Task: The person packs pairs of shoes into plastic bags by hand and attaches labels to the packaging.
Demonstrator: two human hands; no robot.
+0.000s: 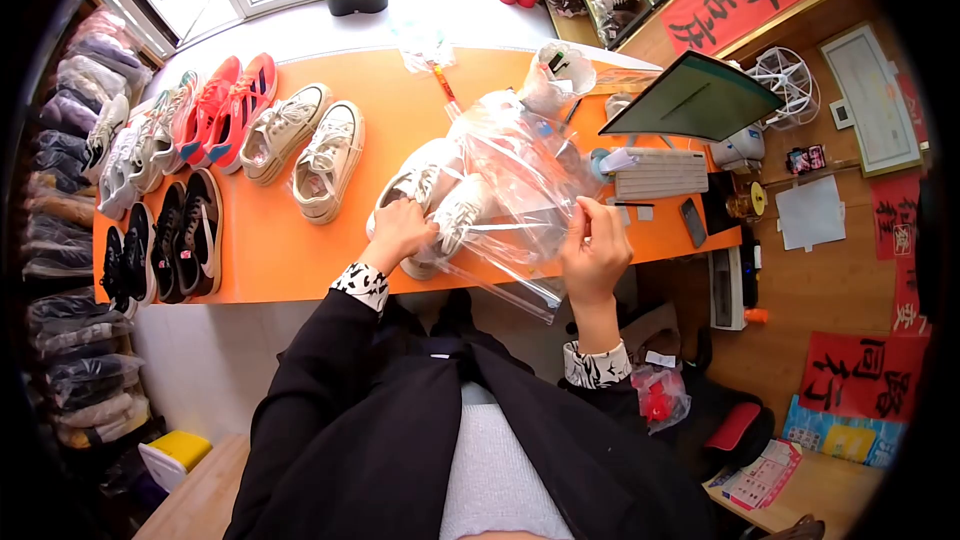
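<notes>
A white lace-up sneaker [424, 172] lies on the orange table [265, 255], with a second white sneaker [464, 206] close against its right side. My left hand [400, 230] is closed at the near end of the left sneaker, its fingertips curled over the shoe and partly hidden. A clear plastic bag [525, 165] spreads to the right of the pair and overlaps the second sneaker. Between thumb and fingers, my right hand [594, 248] pinches the bag's right edge. The bag's near edge hangs past the table's front.
Cream sneakers [330, 162], coral sneakers [245, 110] and black shoes [200, 230] line the table's left part. To the right stand a monitor [690, 100], a keyboard [660, 173] and a phone [692, 222]. Bagged shoes [85, 340] fill the left shelves.
</notes>
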